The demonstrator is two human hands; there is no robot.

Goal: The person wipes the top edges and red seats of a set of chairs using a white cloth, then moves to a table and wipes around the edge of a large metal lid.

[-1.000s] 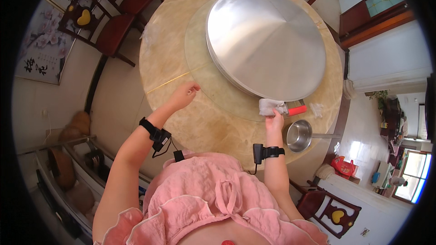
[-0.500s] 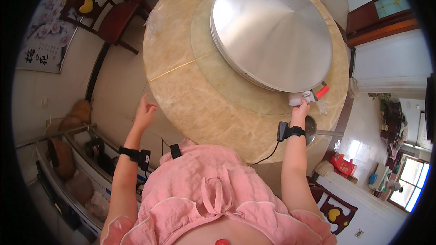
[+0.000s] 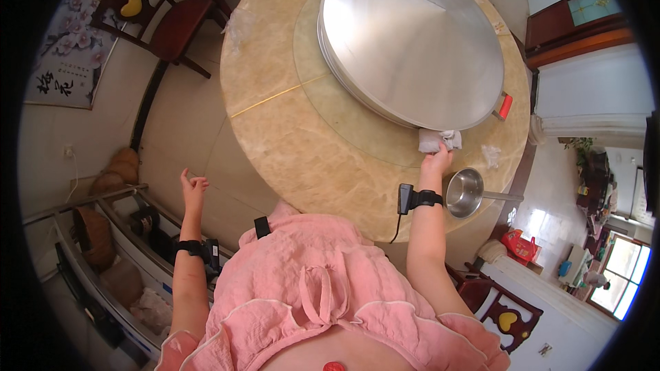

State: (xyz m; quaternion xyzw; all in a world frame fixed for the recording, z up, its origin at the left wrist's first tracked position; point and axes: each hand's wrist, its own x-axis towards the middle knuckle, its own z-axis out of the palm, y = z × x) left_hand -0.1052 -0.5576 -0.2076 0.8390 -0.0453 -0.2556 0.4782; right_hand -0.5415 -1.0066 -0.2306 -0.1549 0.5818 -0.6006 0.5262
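A large round silver metal pan (image 3: 412,48) with red handles stands on a glass turntable (image 3: 323,113) at the far side of a round marbled table (image 3: 275,144). Whether its top is a lid, I cannot tell. My right hand (image 3: 438,158) pinches a folded whitish cloth (image 3: 431,141) against the pan's near rim. One red handle (image 3: 505,107) sticks out to the right of the cloth. My left hand (image 3: 195,185) hangs empty beyond the table's left edge, its fingers apart and partly bent. Each of my wrists carries a black strap with a small device.
A long-handled metal saucepan (image 3: 464,193) sits by my right forearm, its handle pointing right. Crumpled clear plastic (image 3: 491,156) lies nearby. Dark red chairs (image 3: 180,27) stand at the far left. A shelf unit (image 3: 148,233) with baskets is at my left.
My right hand and the cloth have slid left along the rim. The pan has turned counterclockwise, its right handle moving farther away. My left hand has moved left and nearer me.
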